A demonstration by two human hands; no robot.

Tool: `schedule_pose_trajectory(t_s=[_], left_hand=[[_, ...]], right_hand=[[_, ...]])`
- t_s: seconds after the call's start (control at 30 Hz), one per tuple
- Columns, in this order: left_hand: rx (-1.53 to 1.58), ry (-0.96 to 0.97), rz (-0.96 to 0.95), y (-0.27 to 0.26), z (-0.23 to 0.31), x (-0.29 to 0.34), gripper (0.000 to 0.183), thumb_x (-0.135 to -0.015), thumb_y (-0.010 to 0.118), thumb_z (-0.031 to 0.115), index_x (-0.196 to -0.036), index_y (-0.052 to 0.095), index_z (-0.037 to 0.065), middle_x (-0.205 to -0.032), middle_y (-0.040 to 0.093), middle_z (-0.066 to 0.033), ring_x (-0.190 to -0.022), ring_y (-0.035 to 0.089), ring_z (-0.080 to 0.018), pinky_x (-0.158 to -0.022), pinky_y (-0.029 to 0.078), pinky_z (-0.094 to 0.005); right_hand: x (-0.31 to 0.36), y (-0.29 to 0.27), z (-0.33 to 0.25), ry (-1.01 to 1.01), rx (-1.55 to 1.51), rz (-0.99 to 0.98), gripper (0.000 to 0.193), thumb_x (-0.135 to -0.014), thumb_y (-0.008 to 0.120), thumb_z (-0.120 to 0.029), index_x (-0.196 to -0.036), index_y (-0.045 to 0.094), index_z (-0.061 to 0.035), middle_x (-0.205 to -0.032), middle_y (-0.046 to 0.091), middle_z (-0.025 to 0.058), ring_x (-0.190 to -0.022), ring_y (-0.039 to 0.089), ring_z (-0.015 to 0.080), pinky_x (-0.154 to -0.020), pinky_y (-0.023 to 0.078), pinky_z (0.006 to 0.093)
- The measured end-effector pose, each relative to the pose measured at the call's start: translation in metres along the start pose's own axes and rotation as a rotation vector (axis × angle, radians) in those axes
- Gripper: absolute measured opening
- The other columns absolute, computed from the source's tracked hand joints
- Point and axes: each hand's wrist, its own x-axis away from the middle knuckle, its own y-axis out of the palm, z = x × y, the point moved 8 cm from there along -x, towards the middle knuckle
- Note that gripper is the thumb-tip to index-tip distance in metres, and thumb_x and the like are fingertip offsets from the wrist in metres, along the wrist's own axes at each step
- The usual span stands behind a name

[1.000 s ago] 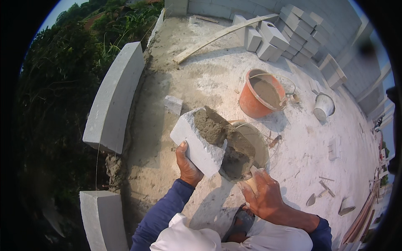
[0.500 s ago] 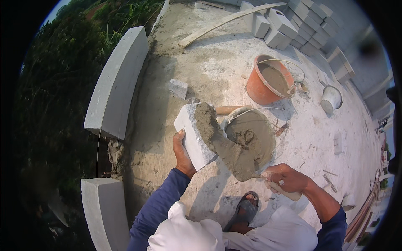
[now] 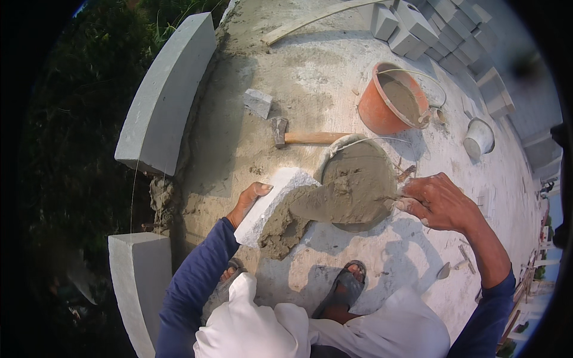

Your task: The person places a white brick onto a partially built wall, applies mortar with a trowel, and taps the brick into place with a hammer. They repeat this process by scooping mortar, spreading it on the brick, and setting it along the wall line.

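My left hand grips a cut piece of pale lightweight block, tilted, its thumb on the upper edge. Grey mortar coats the side of the block facing right and bulges at its lower end. In my right hand is a trowel, its blade smeared with mortar and its tip against the coated side. The handle is mostly hidden by my fingers. Below the blade stands a bucket of mortar.
A hammer and a block chunk lie beyond the bucket. An orange bucket of mortar stands farther right, near a tipped pale bucket. Large blocks line the left edge, with a drop and greenery outside. More blocks are stacked behind.
The block piece has tipped over and come down toward me, its mortared side now lower. My right hand has risen, turning the trowel flatter across the bucket. The hammer has come into view.
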Motion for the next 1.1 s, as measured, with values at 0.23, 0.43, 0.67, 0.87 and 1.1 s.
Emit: schedule_pose_trajectory(t_s=[0.23,0.43,0.67,0.87,1.1], left_hand=[[-0.120,-0.151,0.120,-0.039,-0.014,0.005,0.050,-0.087,0.068,0.040,-0.113,0.072,-0.002,-0.088,0.075,-0.0131,-0.064,0.069,-0.0179,-0.061,0.056,-0.0290],[-0.022,-0.076,0.220,-0.051,-0.020,0.001,0.049,-0.086,0.068,0.042,-0.108,0.073,-0.002,-0.085,0.075,-0.0137,-0.061,0.068,-0.0205,-0.061,0.057,-0.0325],[0.176,0.144,0.146,-0.045,-0.011,0.004,0.056,-0.090,0.064,0.041,-0.126,0.067,-0.001,-0.114,0.075,-0.0197,-0.093,0.074,-0.0277,-0.087,0.060,-0.0396],[0.217,0.111,0.011,-0.028,-0.020,0.004,0.075,-0.088,0.064,0.051,-0.144,0.049,0.004,-0.133,0.059,-0.0247,-0.110,0.063,-0.0422,-0.092,0.056,-0.0548],[0.163,0.063,-0.072,-0.014,-0.027,-0.003,0.102,-0.083,0.065,0.064,-0.164,0.027,0.013,-0.154,0.040,-0.0310,-0.130,0.049,-0.0606,-0.093,0.051,-0.0741]], right_hand=[[-0.037,0.020,0.019,0.090,-0.259,-0.177,0.040,-0.095,0.062,-0.031,-0.111,0.075,0.0027,-0.105,0.074,0.0223,-0.095,0.069,0.0401,-0.090,0.053,0.0483],[-0.020,0.025,0.045,0.148,-0.270,-0.039,0.042,-0.095,0.061,-0.034,-0.108,0.076,0.0026,-0.097,0.075,0.0230,-0.088,0.070,0.0407,-0.088,0.053,0.0488],[0.018,0.057,0.080,0.402,-0.556,-0.131,0.040,-0.100,0.058,-0.034,-0.088,0.072,0.0020,-0.090,0.071,0.0207,-0.077,0.068,0.0321,-0.072,0.052,0.0440],[0.013,0.045,0.053,0.227,0.529,0.348,0.028,-0.097,0.062,-0.023,-0.091,0.073,0.0018,-0.093,0.072,0.0210,-0.084,0.071,0.0334,-0.067,0.054,0.0456],[-0.030,0.099,0.072,0.249,0.178,-0.081,0.031,-0.095,0.064,-0.026,-0.086,0.073,0.0021,-0.081,0.070,0.0254,-0.080,0.071,0.0417,-0.075,0.055,0.0508]])
